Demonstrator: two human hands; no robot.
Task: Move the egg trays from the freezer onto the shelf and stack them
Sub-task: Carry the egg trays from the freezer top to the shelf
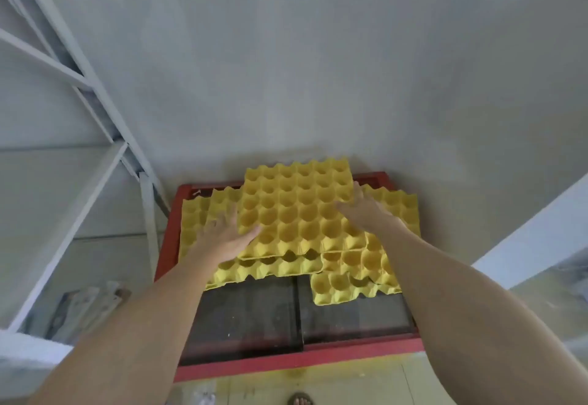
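The top egg tray (297, 207), yellow with its cups facing up, is held between the two hands above a loose pile of other yellow egg trays (350, 274). The left hand (224, 236) is set against the tray's left edge, its thumb laid over the near left corner and its fingers reaching under or along the side; whether those fingers are curled round the edge cannot be told. The right hand (366, 210) is laid on the tray's right edge with fingers stretched forward, mostly straight, the thumb resting on the cups.

Beneath and beside the hands, the other trays lie overlapping at odd angles: one sticks out left of the left hand, one right of the right hand, and two jut toward the person below the wrists. All are carried on the freezer (286, 366), a red-framed chest with dark sliding glass lids (248, 315) seen between the forearms. Left of the left arm a white metal shelf (79, 201) is seen. A pale wall (318, 70) rises beyond the hands.
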